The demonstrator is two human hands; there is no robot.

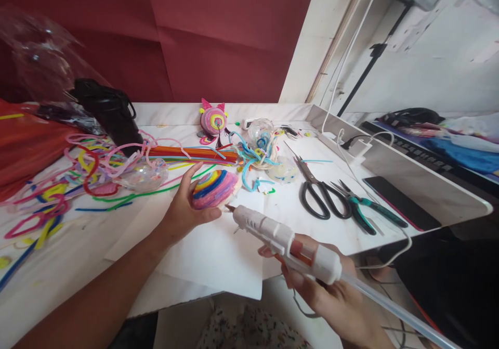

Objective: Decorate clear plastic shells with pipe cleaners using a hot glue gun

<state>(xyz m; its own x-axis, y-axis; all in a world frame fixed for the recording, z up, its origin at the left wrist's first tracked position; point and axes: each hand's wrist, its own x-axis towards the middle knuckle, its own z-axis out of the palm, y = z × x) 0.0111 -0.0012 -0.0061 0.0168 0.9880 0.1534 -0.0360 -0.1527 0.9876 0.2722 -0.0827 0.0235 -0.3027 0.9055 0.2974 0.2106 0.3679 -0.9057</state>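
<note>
My left hand (189,201) is closed around a rounded piece striped in pink, purple, blue, orange and yellow (214,189), held just above the white paper (212,260). My right hand (319,281) grips a white hot glue gun (273,229), with a long clear glue stick (393,307) coming out of its rear. The gun's nozzle points at the lower right edge of the striped piece, very close to it; whether they touch I cannot tell.
Black-handled scissors (317,188), green-handled pliers (362,208) and a dark phone (401,202) lie to the right. Pipe cleaners (195,154) and clear plastic balls (146,175) spread behind and left. A pink eared ornament (213,120) stands at the back. A white cord (405,247) hangs at the right edge.
</note>
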